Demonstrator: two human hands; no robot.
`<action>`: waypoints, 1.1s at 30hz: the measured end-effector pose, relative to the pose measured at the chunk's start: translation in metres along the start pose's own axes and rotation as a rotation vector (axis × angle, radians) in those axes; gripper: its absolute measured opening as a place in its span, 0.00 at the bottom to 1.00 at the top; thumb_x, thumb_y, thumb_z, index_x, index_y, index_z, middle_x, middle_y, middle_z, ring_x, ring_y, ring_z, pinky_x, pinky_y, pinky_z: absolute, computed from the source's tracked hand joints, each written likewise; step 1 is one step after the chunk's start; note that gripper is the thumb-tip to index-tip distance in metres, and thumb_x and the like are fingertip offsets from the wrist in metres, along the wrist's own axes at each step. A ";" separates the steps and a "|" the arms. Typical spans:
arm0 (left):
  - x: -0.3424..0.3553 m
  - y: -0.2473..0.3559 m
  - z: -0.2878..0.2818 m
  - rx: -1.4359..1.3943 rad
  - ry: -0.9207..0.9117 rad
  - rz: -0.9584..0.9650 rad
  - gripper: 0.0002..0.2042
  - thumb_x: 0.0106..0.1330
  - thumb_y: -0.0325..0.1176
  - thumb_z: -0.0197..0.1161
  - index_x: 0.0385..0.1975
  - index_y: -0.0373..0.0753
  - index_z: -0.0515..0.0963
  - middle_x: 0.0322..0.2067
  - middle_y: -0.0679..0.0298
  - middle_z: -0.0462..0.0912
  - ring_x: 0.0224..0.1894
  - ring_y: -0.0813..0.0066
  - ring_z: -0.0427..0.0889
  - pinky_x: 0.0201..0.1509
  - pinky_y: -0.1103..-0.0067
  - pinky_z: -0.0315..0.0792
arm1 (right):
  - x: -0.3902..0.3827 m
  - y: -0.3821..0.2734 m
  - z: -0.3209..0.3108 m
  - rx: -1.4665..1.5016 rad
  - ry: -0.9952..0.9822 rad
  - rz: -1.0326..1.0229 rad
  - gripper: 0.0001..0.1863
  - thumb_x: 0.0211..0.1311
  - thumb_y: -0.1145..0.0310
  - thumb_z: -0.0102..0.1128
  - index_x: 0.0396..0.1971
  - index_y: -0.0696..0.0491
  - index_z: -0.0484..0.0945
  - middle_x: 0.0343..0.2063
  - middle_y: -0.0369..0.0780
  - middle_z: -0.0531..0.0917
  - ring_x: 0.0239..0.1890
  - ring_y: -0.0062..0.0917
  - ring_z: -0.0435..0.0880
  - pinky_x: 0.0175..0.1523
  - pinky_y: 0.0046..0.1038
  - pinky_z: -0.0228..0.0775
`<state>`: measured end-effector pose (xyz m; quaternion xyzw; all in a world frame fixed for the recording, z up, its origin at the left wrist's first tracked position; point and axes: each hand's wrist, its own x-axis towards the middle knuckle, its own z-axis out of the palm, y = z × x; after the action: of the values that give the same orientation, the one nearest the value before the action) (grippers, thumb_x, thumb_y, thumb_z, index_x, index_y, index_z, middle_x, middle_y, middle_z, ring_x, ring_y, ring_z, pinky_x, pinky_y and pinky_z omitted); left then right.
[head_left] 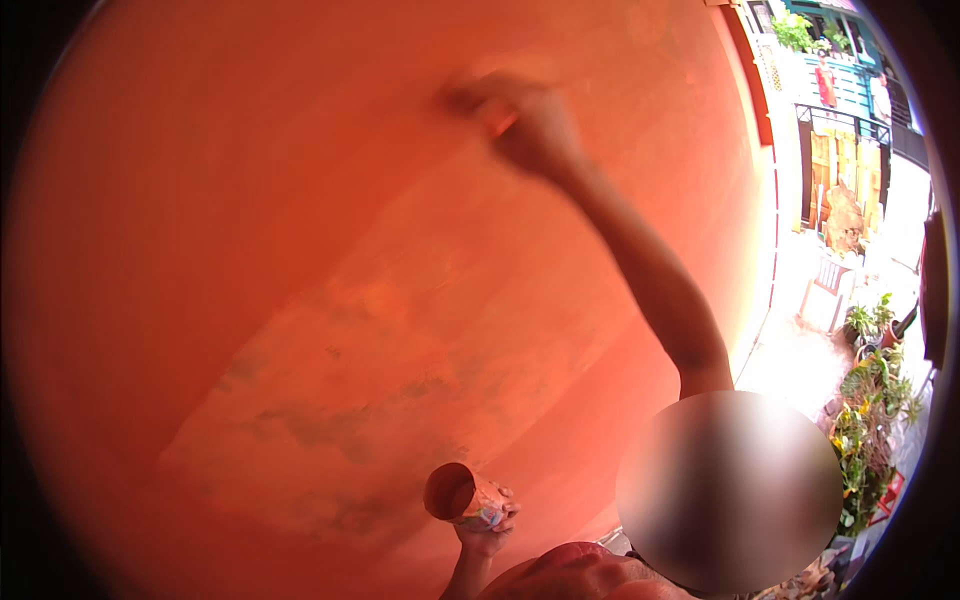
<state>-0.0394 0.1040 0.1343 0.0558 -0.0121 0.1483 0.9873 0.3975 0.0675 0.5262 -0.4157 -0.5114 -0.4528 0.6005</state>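
Cup [482, 503], one, patterned: held in the left hand [487, 537], one, before the orange wall [380, 285], one. Right hand [535, 125], one: raised at the wall, curled, blurred; whether anything is held cannot be told. Chair [831, 275], one: seen at right.

An orange wall [220, 180] spans the view; at right, brightly lit ground [785, 362] bears a chair [832, 274] and plants [866, 390]

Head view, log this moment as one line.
Left hand: grips open cup | right hand: raised, motion-blurred, held item unclear | orange wall: dark patches low
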 end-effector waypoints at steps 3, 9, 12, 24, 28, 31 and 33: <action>-0.001 0.003 0.002 0.017 0.022 -0.015 0.29 0.62 0.55 0.62 0.56 0.39 0.74 0.53 0.58 0.72 0.51 0.60 0.70 0.35 0.75 0.72 | -0.021 -0.092 0.015 0.301 -0.329 -0.177 0.14 0.53 0.75 0.60 0.40 0.48 0.81 0.35 0.40 0.86 0.37 0.37 0.85 0.39 0.35 0.78; 0.000 0.002 0.008 0.000 0.010 -0.048 0.29 0.62 0.54 0.63 0.56 0.40 0.74 0.52 0.59 0.71 0.51 0.61 0.70 0.35 0.75 0.72 | 0.002 -0.017 0.005 0.894 -0.130 0.276 0.11 0.64 0.69 0.61 0.42 0.57 0.76 0.34 0.36 0.82 0.37 0.22 0.82 0.37 0.28 0.76; 0.003 -0.005 0.004 -0.027 -0.015 -0.032 0.28 0.61 0.52 0.64 0.57 0.41 0.72 0.52 0.59 0.71 0.51 0.62 0.70 0.35 0.76 0.72 | 0.006 0.100 -0.033 0.709 0.240 0.447 0.11 0.65 0.66 0.64 0.35 0.57 0.72 0.36 0.40 0.77 0.39 0.25 0.82 0.45 0.38 0.89; -0.005 -0.003 -0.009 -0.050 -0.018 0.036 0.31 0.61 0.56 0.64 0.56 0.37 0.72 0.54 0.55 0.70 0.52 0.58 0.70 0.34 0.75 0.75 | 0.011 0.010 0.020 -0.098 0.160 0.185 0.06 0.56 0.76 0.63 0.34 0.51 0.81 0.26 0.38 0.84 0.29 0.24 0.82 0.35 0.30 0.74; -0.006 0.000 -0.021 -0.056 -0.035 0.056 0.33 0.60 0.56 0.64 0.56 0.35 0.72 0.53 0.55 0.70 0.52 0.58 0.70 0.33 0.75 0.75 | -0.009 -0.156 0.087 0.221 0.026 -0.164 0.24 0.42 0.79 0.65 0.45 0.49 0.80 0.46 0.43 0.84 0.38 0.37 0.86 0.35 0.37 0.79; -0.009 0.004 -0.027 -0.022 -0.012 0.075 0.33 0.60 0.56 0.64 0.56 0.36 0.71 0.53 0.55 0.70 0.53 0.58 0.70 0.32 0.76 0.75 | -0.006 -0.253 0.117 0.561 0.001 -0.351 0.19 0.46 0.78 0.63 0.42 0.50 0.79 0.45 0.43 0.83 0.35 0.39 0.86 0.32 0.40 0.77; -0.014 0.005 -0.030 -0.022 0.002 0.095 0.33 0.59 0.57 0.65 0.57 0.37 0.71 0.54 0.54 0.70 0.52 0.57 0.70 0.32 0.76 0.75 | -0.006 -0.269 0.124 0.720 -0.341 -0.238 0.14 0.48 0.79 0.61 0.37 0.51 0.77 0.44 0.44 0.83 0.35 0.39 0.85 0.33 0.40 0.77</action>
<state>-0.0543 0.1080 0.1043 0.0444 -0.0151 0.1949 0.9797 0.1067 0.1212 0.5466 -0.1860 -0.7737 -0.2360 0.5578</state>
